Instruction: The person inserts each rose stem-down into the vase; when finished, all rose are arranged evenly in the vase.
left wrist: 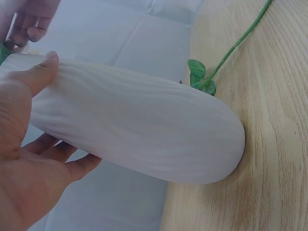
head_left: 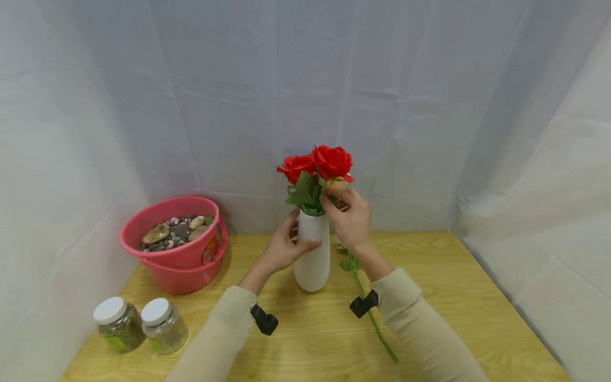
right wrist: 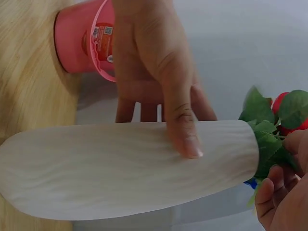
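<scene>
A tall white vase (head_left: 312, 254) with a rippled surface stands upright on the table. My left hand (head_left: 282, 245) grips its upper part, the thumb across the front and the fingers around the far side. Two red roses (head_left: 332, 162) with green leaves (head_left: 305, 192) rise from the vase's mouth. Just above the rim, my right hand (head_left: 352, 215) pinches a rose stem among the leaves; the leaves hide part of the grip. In the right wrist view the right hand (right wrist: 288, 197) is beside the leaves (right wrist: 269, 149) at the vase's mouth.
Another flower stem (head_left: 377, 326) with small leaves lies right of the vase, its pale head partly behind my right wrist. A pink bucket (head_left: 181, 276) of pebbles stands at the back left. Two white-lidded jars (head_left: 121, 329) sit at the front left. White sheeting (head_left: 229, 106) surrounds the wooden table (head_left: 305, 345).
</scene>
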Tool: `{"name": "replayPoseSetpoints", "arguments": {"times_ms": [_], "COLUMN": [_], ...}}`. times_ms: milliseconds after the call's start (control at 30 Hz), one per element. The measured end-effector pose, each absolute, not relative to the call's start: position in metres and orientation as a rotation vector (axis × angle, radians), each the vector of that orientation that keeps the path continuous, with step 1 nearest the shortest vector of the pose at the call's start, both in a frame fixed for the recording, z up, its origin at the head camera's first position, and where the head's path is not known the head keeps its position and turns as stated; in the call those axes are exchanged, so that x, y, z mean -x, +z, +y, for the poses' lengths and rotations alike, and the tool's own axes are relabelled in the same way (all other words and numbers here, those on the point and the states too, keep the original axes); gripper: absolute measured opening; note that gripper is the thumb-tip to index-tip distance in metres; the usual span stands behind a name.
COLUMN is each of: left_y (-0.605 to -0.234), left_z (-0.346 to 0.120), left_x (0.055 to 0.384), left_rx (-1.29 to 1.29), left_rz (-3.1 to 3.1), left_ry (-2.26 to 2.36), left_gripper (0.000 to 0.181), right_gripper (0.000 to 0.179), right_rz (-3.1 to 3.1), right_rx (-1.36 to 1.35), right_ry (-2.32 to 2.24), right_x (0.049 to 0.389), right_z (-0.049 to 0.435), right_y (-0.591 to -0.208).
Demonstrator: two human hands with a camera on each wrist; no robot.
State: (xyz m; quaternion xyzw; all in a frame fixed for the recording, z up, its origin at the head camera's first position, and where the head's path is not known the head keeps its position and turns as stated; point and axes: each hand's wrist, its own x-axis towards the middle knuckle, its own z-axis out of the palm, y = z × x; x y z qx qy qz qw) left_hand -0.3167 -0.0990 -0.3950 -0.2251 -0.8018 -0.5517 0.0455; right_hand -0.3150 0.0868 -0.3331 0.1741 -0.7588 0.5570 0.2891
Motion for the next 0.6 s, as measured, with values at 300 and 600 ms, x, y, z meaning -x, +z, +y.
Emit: {"name": "replayPoseSetpoints", "arguments": {"times_ms": [300,600], "left_y": [-0.396,-0.396], "left_z": [-0.099,-0.1], "left_x": [0.318,0.318], "left_rx": [0.69,0.693], "left_rz": [-2.456,-2.455], "left_ry": [-1.692,-1.706], "left_gripper": [0.093,0.092], "right_gripper": [0.017,0.021], "right_rz": [-2.065,-2.106], "right_rx": [-0.421,-0.433], "right_ry": [1.456,1.668], "right_x": [0.321,0.319], "right_z": [0.085,0.092], "right_y": [-0.342,-0.347]}}
